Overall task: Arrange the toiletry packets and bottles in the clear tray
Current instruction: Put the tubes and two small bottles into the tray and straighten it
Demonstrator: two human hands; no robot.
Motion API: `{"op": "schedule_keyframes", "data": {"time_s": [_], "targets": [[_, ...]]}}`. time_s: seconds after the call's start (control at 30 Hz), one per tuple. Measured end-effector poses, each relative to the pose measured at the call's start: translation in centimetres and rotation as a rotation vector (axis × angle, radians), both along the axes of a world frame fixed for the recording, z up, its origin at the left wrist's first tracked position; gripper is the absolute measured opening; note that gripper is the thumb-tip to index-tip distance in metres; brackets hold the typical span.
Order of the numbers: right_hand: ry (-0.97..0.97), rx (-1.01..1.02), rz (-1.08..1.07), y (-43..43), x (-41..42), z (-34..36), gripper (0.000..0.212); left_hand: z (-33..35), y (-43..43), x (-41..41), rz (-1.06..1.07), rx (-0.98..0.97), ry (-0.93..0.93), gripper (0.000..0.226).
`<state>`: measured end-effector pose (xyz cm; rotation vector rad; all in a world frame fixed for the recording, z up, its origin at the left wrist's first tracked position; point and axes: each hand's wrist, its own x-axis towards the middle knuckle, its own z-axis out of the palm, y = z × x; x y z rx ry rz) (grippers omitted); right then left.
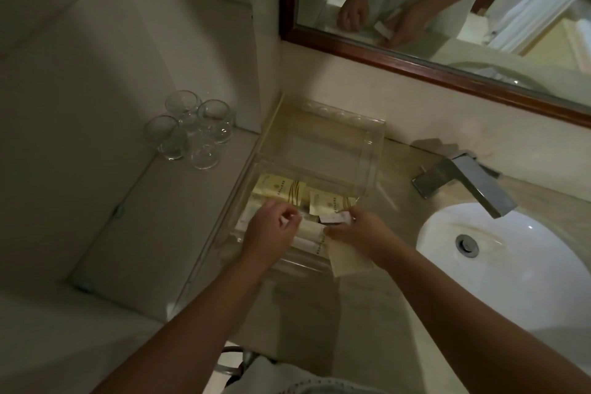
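A clear tray (367, 150) stands on the marble counter between the wall and the basin. Several cream toiletry packets with gold print (284, 189) lie in its near half; the far half holds nothing. My left hand (271, 230) reaches into the near end, fingers pinched on a small white item (289, 218). My right hand (361, 233) is beside it, holding a small white packet (428, 218) at the fingertips, with a cream packet (343, 261) under the palm hanging over the tray's near rim. I see no bottles.
Several upturned drinking glasses (192, 134) stand on a ledge to the left. A chrome faucet (467, 182) and white basin (511, 265) lie to the right. A wood-framed mirror (415, 57) hangs behind the counter.
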<state>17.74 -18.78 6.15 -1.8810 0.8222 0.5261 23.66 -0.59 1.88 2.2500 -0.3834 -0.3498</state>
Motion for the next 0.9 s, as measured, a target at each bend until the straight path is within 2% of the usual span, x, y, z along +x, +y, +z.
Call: {"op": "schedule_keyframes", "data": {"time_s": [0.13, 0.2, 0.27, 0.43, 0.57, 0.67, 0.77, 0.9], "targets": [[-0.079, 0.176, -0.027, 0.5, 0.1, -0.4, 0.04, 2.2, -1.7, -1.4, 0.018, -0.221, 0.425, 0.032], [-0.098, 0.182, 0.047, 1.0, 0.1, -0.3, 0.055, 2.2, -2.1, -1.2, 0.085, -0.278, 0.5, 0.028], [-0.113, 0.175, 0.089, 1.3, 0.1, -0.5, 0.057, 2.0, -2.0, -0.7, 0.151, -0.301, 0.515, 0.019], [-0.098, 0.192, 0.046, 1.6, -0.1, -1.5, 0.041, 1.6, -1.5, -0.2, 0.278, -0.343, 0.529, 0.01], [-0.03, 0.109, 0.044, 1.5, -0.4, -1.9, 0.022, 1.2, -1.1, 0.9, 0.398, -0.38, 0.488, 0.007], [-0.076, 0.033, -0.013, 1.2, 0.0, -1.7, 0.01, 1.1, -0.3, 1.4, 0.415, -0.363, 0.445, 0.006], [-0.121, -0.083, 0.0, 0.6, 1.2, -1.4, 0.01, 1.1, 0.9, 1.5, 0.448, -0.317, 0.356, 0.01], [-0.107, -0.047, -0.015, 1.0, 3.1, -1.6, 0.012, 0.8, 2.1, 1.2, 0.361, -0.223, 0.313, 0.015]]}}
